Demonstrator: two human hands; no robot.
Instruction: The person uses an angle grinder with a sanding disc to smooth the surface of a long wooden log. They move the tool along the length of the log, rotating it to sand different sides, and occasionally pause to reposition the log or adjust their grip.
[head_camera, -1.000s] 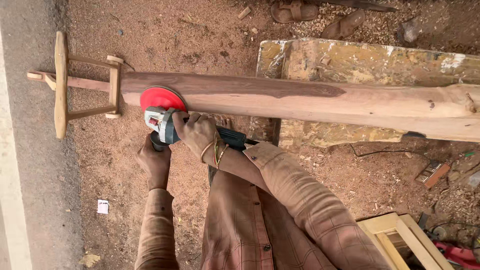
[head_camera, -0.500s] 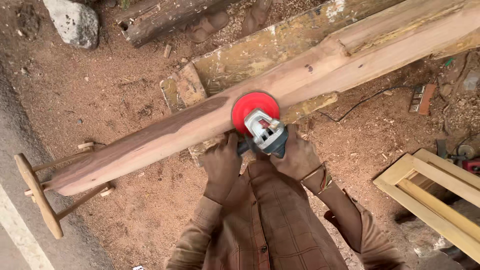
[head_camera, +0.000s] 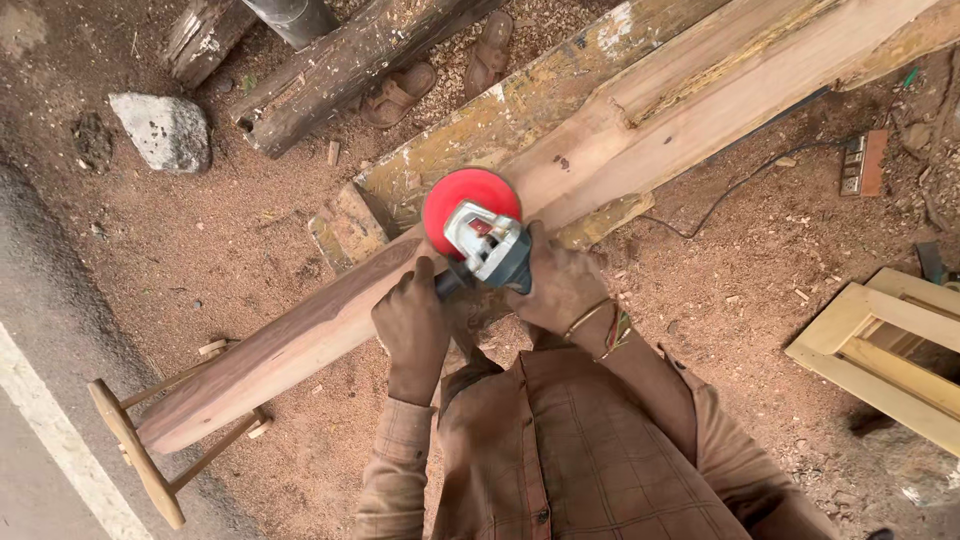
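Note:
A long wooden beam (head_camera: 300, 345) runs diagonally from lower left to upper right, its low end resting on a small wooden stand (head_camera: 140, 460). An angle grinder (head_camera: 490, 250) with a red sanding disc (head_camera: 465, 205) presses against the beam near its middle. My left hand (head_camera: 412, 325) grips the grinder's side handle. My right hand (head_camera: 555, 285), with bangles at the wrist, wraps around the grinder's body.
A yellowish timber block (head_camera: 520, 110) lies under the beam. A grey stone (head_camera: 165, 130), a dark log (head_camera: 340, 65) and sandals (head_camera: 400, 95) lie at the top. A pale wooden frame (head_camera: 880, 350) sits right, a socket box (head_camera: 860, 165) with a cable nearby. Sawdust covers the ground.
The grinder has travelled from the beam's end by the stand to its middle section. My view has swung, so the beam now appears diagonal. Both hands have stayed on the grinder.

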